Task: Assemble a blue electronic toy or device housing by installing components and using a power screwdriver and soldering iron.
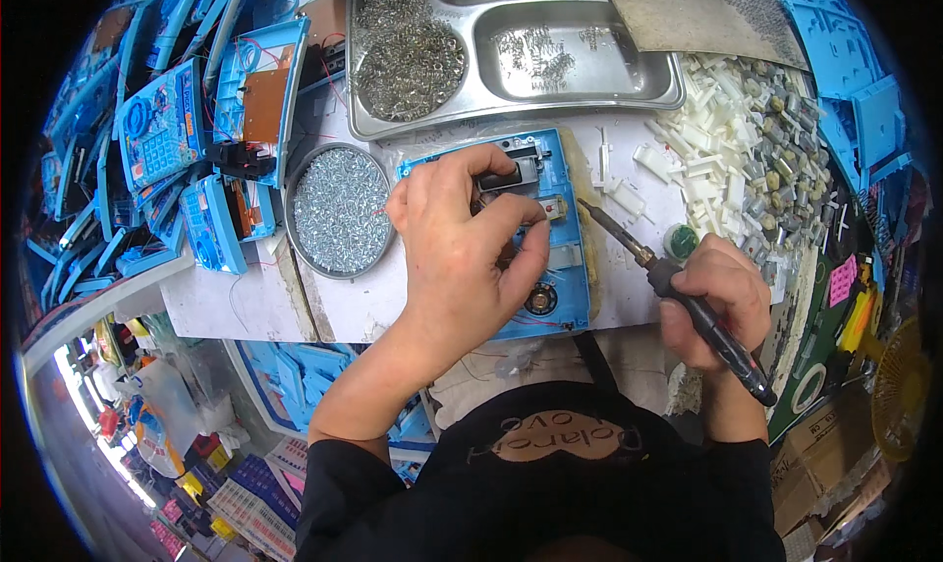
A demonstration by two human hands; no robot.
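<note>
Over an open blue plastic casing point(573, 236), my left hand point(457, 218) has its thumb and index finger curled together beside a small pale part point(553, 208). Whatever sits between those fingertips is hidden. A dark rectangular part point(511, 174), wires and a round speaker point(540, 299) show inside the casing. My right hand point(722, 297) is closed round the black handle of a soldering iron point(671, 280). Its tip points up and left, just right of the casing and apart from it. Close to the right fingers stands a small round pot with green contents point(680, 241).
A round bowl point(292, 213) of small screws stands left of the casing. Behind is a metal compartment tray point(471, 51) with springs and small metal pieces. White plastic parts point(702, 140) and grey motor-like parts point(776, 159) are heaped at right. Blue casings point(162, 130) pile up at left.
</note>
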